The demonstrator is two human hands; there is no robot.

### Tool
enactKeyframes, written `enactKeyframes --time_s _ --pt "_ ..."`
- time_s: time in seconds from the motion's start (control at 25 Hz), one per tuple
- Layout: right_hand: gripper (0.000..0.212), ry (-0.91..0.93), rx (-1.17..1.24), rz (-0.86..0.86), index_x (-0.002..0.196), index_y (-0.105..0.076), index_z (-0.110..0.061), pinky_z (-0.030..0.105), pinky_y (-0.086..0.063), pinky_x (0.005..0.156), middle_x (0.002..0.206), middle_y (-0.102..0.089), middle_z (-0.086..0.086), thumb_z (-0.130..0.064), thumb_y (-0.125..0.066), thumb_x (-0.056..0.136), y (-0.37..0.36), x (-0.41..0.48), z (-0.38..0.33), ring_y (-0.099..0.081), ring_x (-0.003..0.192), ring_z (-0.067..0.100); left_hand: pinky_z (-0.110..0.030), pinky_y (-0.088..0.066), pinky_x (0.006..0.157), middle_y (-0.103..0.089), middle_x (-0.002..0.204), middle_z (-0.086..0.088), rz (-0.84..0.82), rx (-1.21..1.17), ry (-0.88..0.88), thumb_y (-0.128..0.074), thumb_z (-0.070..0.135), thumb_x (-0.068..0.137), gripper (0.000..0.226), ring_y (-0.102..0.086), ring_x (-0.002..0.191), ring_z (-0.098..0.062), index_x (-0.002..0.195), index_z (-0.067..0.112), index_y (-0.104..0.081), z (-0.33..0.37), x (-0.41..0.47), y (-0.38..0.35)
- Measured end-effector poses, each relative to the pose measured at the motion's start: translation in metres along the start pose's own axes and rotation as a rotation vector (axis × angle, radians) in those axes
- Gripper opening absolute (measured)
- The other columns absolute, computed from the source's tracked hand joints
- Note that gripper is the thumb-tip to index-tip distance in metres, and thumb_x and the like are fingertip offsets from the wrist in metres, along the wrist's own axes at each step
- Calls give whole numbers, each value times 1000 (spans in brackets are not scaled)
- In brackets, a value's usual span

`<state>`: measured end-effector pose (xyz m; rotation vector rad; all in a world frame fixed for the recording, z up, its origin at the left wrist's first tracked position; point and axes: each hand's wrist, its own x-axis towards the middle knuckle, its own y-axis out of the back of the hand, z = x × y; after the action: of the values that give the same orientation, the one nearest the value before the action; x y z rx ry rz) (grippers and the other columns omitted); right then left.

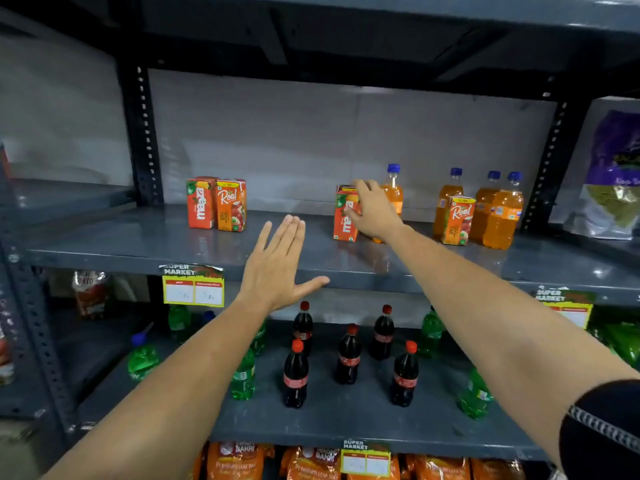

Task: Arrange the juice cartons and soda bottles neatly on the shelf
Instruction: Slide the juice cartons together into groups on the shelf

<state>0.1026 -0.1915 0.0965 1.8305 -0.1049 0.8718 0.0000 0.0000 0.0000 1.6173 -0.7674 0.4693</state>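
On the grey upper shelf (138, 244), a Maaza carton (200, 204) and a Real carton (231, 204) stand side by side at the left. My right hand (372, 211) grips another Maaza carton (344, 221) mid-shelf, with an orange soda bottle (393, 188) just behind the hand. At the right stand three more orange soda bottles (502, 216) and a Real carton (457, 220) in front of them. My left hand (278, 261) hovers flat and open over the shelf's front edge, holding nothing.
The lower shelf (346, 417) holds scattered cola bottles (295, 375) and green soda bottles (242, 377). Price tags (193, 285) hang on the shelf edge. A purple bag (613, 178) sits on the neighbouring shelf at right. Orange packets (239, 462) fill the bottom.
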Motion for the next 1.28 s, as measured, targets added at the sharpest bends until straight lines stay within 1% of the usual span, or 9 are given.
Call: enactKeyframes --time_s 0.12,0.28,0.4,0.52,0.72,0.96,1.08,1.16,1.28 --pt "45 -56 60 -55 132 -41 -12 38 -43 94 129 -51 23 -20 -56 89 -5 12 -1 -50 119 36 -46 -4 121 -14 160 -11 25 -29 25 -18 85 76 110 -2 148 -20 150 4 -8 -4 -1 1" --pt "31 -177 245 16 116 -53 -9 28 -42 76 120 -62 19 -9 -60 86 -9 26 -5 -58 108 33 -46 -2 120 -12 160 -10 51 -39 120 -19 89 71 116 0 148 -19 150 5 -9 -40 -6 10" --pt "30 -181 280 34 110 -58 -8 25 -41 78 117 -65 16 -9 -66 81 -11 40 -22 -61 105 29 -47 -5 120 -21 158 -11 69 39 109 -19 90 70 118 -9 148 -20 149 3 -17 -82 -15 24" --pt "30 -173 371 81 111 -57 -7 25 -42 74 102 -63 11 -12 -66 82 -24 58 -58 -58 89 22 -47 -6 120 -27 156 -12 35 43 110 -19 90 69 119 -15 147 -20 148 2 -21 -119 -32 25" --pt "29 -124 544 48 111 -54 -6 31 -49 76 94 -57 7 -7 -63 84 -60 79 -129 -55 83 17 -49 0 119 -23 158 -9 -51 1 129 -14 93 65 122 -5 146 -13 149 5 -17 -151 -50 14" --pt "28 -224 478 -43 112 -50 -11 39 -55 80 119 -60 17 -13 -62 86 -84 82 -139 -61 104 27 -50 1 119 -20 158 -8 -26 -22 114 -15 95 63 125 -7 148 -18 150 5 -14 -153 -50 7" --pt "42 -92 299 -38 117 -47 -19 39 -50 86 128 -52 14 -28 -67 81 -84 91 -152 -53 113 28 -50 -2 120 -25 157 -9 -7 -37 119 -15 94 65 123 -12 147 -20 149 5 -18 -154 -51 4" --pt "51 38 69 -36 124 -44 -23 50 -40 101 133 -51 11 -39 -64 81 -90 99 -168 -47 122 31 -50 -4 120 -31 155 -10 0 -54 125 -16 94 65 123 -18 146 -21 147 4 -23 -153 -49 4" --pt "49 74 -125 -160 130 -41 -22 62 -15 112 132 -56 9 -38 -56 87 -102 111 -191 -44 128 32 -50 -8 120 -38 151 -11 42 -82 152 -19 94 65 122 -25 144 -20 144 2 -30 -152 -51 0"
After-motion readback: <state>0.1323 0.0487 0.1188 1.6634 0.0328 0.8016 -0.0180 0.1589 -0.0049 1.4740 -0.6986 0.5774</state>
